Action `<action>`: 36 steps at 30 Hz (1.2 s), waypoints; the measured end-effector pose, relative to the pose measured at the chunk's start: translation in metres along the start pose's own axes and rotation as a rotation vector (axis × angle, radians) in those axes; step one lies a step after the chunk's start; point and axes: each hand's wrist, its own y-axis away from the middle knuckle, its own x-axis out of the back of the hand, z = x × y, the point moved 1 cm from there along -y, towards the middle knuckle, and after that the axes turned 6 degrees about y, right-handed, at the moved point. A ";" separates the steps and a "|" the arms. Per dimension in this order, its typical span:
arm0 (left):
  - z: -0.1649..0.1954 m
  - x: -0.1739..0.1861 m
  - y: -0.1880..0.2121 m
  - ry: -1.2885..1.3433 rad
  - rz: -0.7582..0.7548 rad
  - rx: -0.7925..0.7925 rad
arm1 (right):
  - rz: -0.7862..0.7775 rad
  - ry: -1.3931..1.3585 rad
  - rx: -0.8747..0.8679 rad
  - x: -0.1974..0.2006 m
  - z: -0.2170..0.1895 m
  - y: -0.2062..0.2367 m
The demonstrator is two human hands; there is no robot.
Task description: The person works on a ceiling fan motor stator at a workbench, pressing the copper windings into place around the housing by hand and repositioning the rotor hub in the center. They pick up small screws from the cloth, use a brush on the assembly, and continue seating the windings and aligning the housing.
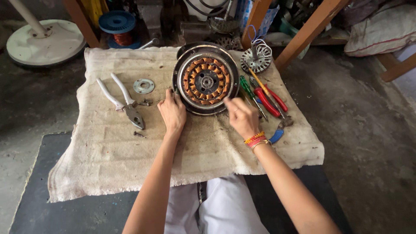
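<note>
**Two hands at the rim of a fan motor on a cloth**

A round dark metal fan motor housing with a ring of copper-coloured windings (206,79) lies flat on a coarse beige cloth (108,164), near the cloth's far edge. The left hand (172,112) rests against the housing's near-left rim, fingers curled and touching the metal. The right hand (242,117), with orange and red bangles at the wrist, sits at the near-right rim with its fingers pinched together close to the housing; whether it grips anything between them cannot be told. The two hands are apart, one on each side of the motor.

Left of the hands lie white-handled pliers (123,102), a small flat metal ring plate (143,86) and a few loose screws (138,134). To the right lie a green-handled screwdriver (248,89), red-handled pliers (269,99) and a small round finned rotor part with white wire loops (256,58).
</note>
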 end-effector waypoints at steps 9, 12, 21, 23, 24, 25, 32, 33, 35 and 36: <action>-0.001 -0.002 0.001 0.031 0.015 -0.017 | 0.052 0.070 -0.091 0.019 -0.013 -0.009; -0.002 -0.003 0.001 -0.007 -0.028 0.055 | -0.022 -0.028 0.054 0.023 -0.019 -0.013; 0.001 -0.002 0.000 0.019 0.019 -0.001 | -0.015 -0.004 -0.117 0.020 -0.012 -0.008; 0.001 -0.003 -0.002 0.000 0.011 0.006 | -0.020 -0.002 -0.071 0.017 -0.011 -0.007; 0.000 -0.002 -0.001 -0.012 0.005 0.014 | -0.026 -0.003 -0.049 0.016 -0.011 -0.006; -0.001 -0.001 0.000 -0.019 0.000 0.012 | -0.024 -0.003 -0.025 0.016 -0.011 -0.006; 0.000 -0.001 -0.001 -0.014 0.009 0.003 | -0.066 -0.037 0.016 0.015 -0.012 -0.006; 0.001 -0.002 -0.002 -0.015 0.020 -0.018 | -0.114 -0.054 0.080 0.015 -0.013 -0.006; 0.000 -0.002 -0.001 -0.008 -0.002 0.020 | -0.021 -0.014 -0.087 0.016 -0.011 -0.006; 0.000 -0.002 -0.002 -0.003 -0.008 0.042 | 0.025 0.004 -0.165 0.016 -0.011 -0.005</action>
